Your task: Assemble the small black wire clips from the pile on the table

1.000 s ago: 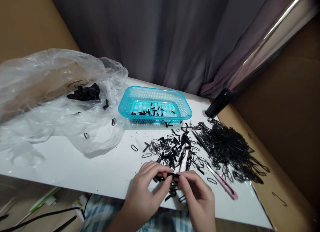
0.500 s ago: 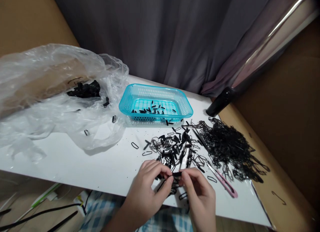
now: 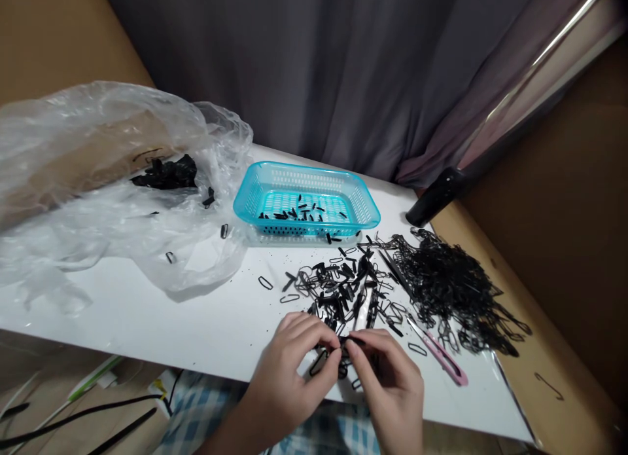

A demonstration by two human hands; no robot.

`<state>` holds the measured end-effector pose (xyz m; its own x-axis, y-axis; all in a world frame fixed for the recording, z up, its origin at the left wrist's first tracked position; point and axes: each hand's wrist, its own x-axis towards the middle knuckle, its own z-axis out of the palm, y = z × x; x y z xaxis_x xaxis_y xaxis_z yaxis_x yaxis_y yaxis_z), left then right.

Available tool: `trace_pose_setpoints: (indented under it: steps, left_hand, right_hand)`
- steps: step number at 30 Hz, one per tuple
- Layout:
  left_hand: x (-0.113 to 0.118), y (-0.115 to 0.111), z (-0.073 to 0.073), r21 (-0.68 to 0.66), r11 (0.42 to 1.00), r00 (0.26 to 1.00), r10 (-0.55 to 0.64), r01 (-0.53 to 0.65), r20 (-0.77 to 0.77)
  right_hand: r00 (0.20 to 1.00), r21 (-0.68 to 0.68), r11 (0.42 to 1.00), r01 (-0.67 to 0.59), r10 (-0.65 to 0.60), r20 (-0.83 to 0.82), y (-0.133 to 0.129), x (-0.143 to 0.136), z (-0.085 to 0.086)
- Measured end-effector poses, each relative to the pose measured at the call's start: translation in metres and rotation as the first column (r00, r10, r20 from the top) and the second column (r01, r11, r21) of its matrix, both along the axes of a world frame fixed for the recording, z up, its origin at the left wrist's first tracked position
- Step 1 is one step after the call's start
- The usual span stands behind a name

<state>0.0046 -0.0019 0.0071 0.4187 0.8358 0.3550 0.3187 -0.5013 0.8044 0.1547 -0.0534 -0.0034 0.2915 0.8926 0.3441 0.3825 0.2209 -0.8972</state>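
Plastic bag, clear and crumpled, spreads over the left end of the white surface, with a black bundle showing inside or through it and a few small black loops lying at its near edge. Below, on the floor, cables run beside a green-and-white strip. Checked blue cloth shows under the front edge. Further right, a turquoise basket sits toward the back, small black pieces gathered mostly along the near side of its floor; a dark curtain hangs behind. Nearer the front, the left hand has its thumb and index fingers pinched on a small black piece, which lies between the two hands, low over the front of the surface and largely hidden by them. Scattered black pieces and loops lie just beyond, a pale strip among them. The right hand grips the same piece between thumb and fingers. Beside it rests a pink-handled cutter, then a tangled heap of black loops, a black cylinder tilted behind it, and a thin hook on cardboard.
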Motion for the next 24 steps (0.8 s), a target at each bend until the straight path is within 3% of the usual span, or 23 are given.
trace_pose_setpoints:
  steps: [11,15,20,24]
  left_hand:
    - [-0.0012,-0.0002,-0.0002,0.008,0.997,0.996,-0.082,0.082,0.029]
    - [-0.0016,-0.0014,-0.0002,-0.031,0.999,0.998,-0.041,0.042,0.039]
    - [-0.0023,-0.0039,-0.0041,-0.043,0.998,0.998,0.038,-0.035,0.058]
    - [-0.0019,-0.0056,-0.0077,-0.038,0.997,0.994,0.070,-0.067,0.087]
  right_hand:
    - [0.997,0.003,0.997,0.083,-0.083,-0.008,-0.0009,0.0010,-0.0020]
    - [0.993,-0.020,0.995,0.102,-0.103,-0.050,-0.0019,0.0025,-0.0032]
    - [0.997,-0.090,0.996,0.020,-0.027,-0.073,-0.0035,0.0045,-0.0021]
    - [0.999,-0.061,0.998,-0.004,0.002,-0.038,-0.0024,0.0051,0.0019]
